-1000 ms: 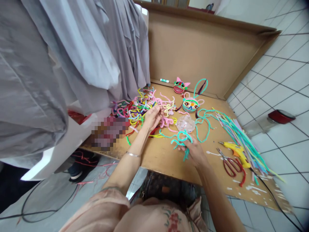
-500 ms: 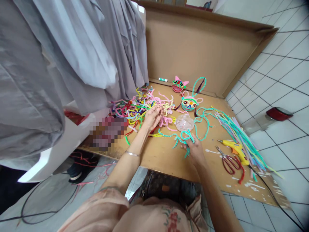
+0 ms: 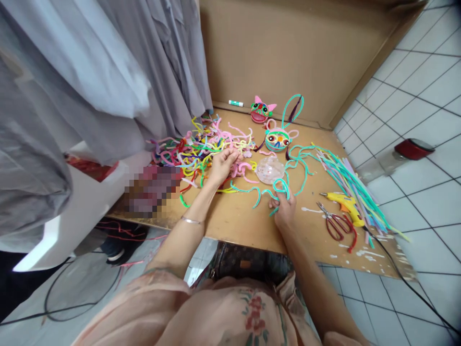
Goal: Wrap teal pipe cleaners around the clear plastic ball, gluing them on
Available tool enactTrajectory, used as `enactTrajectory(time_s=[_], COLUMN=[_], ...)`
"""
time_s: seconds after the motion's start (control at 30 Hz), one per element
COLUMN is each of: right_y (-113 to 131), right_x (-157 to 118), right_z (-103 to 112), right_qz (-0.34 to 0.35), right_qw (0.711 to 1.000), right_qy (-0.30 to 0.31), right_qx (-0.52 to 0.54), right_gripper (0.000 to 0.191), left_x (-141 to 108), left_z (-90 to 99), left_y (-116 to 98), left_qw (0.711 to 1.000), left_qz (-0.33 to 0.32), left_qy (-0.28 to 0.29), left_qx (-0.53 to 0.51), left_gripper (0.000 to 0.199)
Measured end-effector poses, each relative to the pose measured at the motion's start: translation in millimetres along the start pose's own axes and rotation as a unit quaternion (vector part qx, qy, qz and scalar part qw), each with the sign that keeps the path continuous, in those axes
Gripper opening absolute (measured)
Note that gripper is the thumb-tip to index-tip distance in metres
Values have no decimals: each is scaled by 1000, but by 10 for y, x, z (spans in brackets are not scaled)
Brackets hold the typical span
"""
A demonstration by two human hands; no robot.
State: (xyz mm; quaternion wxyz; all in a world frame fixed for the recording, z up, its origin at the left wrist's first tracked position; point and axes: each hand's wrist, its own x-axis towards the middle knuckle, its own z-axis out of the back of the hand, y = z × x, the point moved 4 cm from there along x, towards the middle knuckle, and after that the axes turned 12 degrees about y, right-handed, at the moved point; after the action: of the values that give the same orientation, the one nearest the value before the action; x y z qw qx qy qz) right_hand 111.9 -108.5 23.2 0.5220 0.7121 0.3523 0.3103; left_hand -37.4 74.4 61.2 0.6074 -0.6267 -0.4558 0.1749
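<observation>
Counter (image 3: 237, 226), cardboard-topped.
- Clear ball (image 3: 270, 169): centre of counter; landmark.
- Right hand (image 3: 284, 207): just in front of the ball, fingers closed on a teal stem (image 3: 279, 188).
- Left hand (image 3: 221, 163): left of the ball, fingers pinched in the stem pile (image 3: 196, 151).
- Scissors (image 3: 336, 226), glue gun (image 3: 345, 205): right of the ball.
- Two masks (image 3: 277, 139): behind the ball.

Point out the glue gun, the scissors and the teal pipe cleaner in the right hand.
glue gun (image 3: 345, 203), head view, on its yellow body.
scissors (image 3: 334, 227), head view, on the red handles.
teal pipe cleaner (image 3: 282, 187), head view, on the loop above the right hand (image 3: 283, 210).
</observation>
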Motion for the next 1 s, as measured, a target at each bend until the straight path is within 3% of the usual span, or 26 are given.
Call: enactTrajectory(time_s=[0.13, 0.2, 0.27, 0.37, 0.43, 0.5, 0.7, 0.83, 1.0], right_y=[-43, -96, -144, -175, -163, -117, -32, 17, 305], right_x=[22, 41, 49, 37, 25, 20, 45, 93, 262], right_z=[-32, -68, -110, -171, -166, -92, 276, 364, 301], right_qz=[-1, -4, 2, 26, 29, 39, 80, 82, 128], right_qw=[990, 971, 949, 934, 950, 974, 989, 987, 980], right_qy=[47, 62, 65, 80, 86, 51, -108, -131, -148], right_qx=[-135, -232, -310, -349, -298, -218, -69, -44, -27], right_gripper=[25, 22, 15, 7, 10, 16, 29, 33, 30], left_x=[-53, -84, -119, -164, -160, -123, 126, 364, 650], left_z=[18, -31, -127, -227, -214, -157, 58, 219, 448], left_y=[-67, -88, -61, 52, 103, 109, 59, 16, -71], left_qw=[990, 964, 912, 816, 769, 741, 711, 697, 688], left_qz=[-25, -60, -83, -60, -25, 1, 54, 82, 114], left_qy=[-16, 11, 79, 169, 172, 141, 60, 16, -49], left_qx=[135, 261, 394, 549, 616, 657, 699, 712, 715], left_gripper=[25, 24, 18, 46, 48, 45, 36, 36, 48])
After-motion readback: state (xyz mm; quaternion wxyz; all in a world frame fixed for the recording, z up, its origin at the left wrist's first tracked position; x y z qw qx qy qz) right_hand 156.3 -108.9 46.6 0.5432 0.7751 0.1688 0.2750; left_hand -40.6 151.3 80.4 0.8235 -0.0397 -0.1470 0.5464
